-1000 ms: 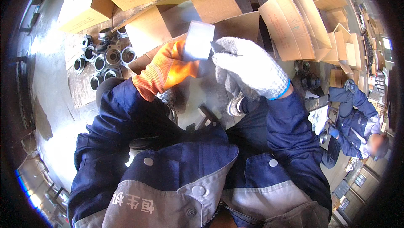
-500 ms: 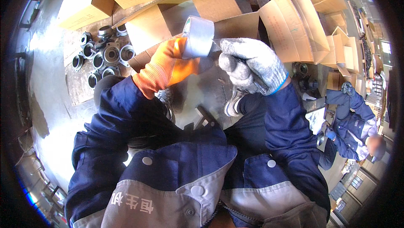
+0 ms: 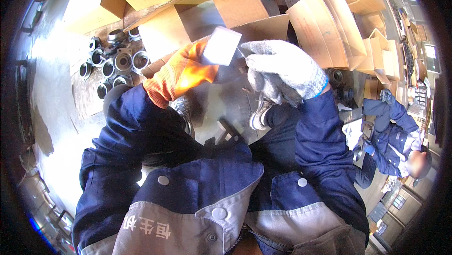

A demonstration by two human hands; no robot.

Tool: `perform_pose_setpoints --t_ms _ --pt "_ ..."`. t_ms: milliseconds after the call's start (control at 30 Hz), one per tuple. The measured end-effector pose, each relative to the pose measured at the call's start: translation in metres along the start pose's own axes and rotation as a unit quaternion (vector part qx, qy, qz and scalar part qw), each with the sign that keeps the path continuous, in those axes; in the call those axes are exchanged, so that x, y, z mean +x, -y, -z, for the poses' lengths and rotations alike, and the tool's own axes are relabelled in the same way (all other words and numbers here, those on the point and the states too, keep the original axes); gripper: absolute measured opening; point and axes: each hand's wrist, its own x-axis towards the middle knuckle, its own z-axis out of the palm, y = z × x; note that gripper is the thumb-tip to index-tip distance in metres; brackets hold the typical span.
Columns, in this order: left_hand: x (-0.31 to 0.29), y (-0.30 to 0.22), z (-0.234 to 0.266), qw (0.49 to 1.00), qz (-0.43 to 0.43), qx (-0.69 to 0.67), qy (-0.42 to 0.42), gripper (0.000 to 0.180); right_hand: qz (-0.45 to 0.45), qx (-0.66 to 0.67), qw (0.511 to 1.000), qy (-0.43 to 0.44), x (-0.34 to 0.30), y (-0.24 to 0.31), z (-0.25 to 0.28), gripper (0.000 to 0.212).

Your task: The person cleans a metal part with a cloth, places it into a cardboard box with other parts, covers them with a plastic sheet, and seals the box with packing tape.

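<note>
Two gloved hands meet over the middle of the view, above a grey floor (image 3: 56, 114). The left hand (image 3: 181, 74), in an orange glove, is closed around the lower left edge of a pale, shiny grey metal piece (image 3: 221, 45), fingers curled under it and thumb along its side, so the grip pinches the piece. The piece is held up in the air, tilted, in front of an open brown cardboard box (image 3: 207, 15). The right hand (image 3: 282, 69), in a grey knitted glove with a blue cuff, sits just beside the piece on its right; its fingers are bent downward and loosely curled, and whether the fingertips touch the piece I cannot tell. Both forearms wear dark blue sleeves. To the left, on the floor, lies a cluster of round metal castings (image 3: 110, 62), well apart from the hands. More cardboard boxes (image 3: 339, 19) stand folded to the right. At the far right edge another person in blue workwear (image 3: 393, 132) is crouched
</note>
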Motion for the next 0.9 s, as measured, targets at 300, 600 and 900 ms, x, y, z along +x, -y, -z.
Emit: perform_pose_setpoints --t_ms 300,600,900 --pt "0.0 -0.008 -0.001 0.998 0.057 -0.038 0.007 0.046 0.041 -0.109 0.993 0.0 0.001 -0.01 0.003 0.036" --pt "-0.002 0.002 0.004 0.995 0.048 -0.089 0.025 0.046 0.025 -0.097 0.994 0.033 0.0 -0.004 0.004 0.031" --pt "-0.004 0.0 0.004 0.994 0.067 -0.085 0.031 0.046 0.037 -0.134 0.99 0.035 -0.001 -0.005 0.0 0.023"
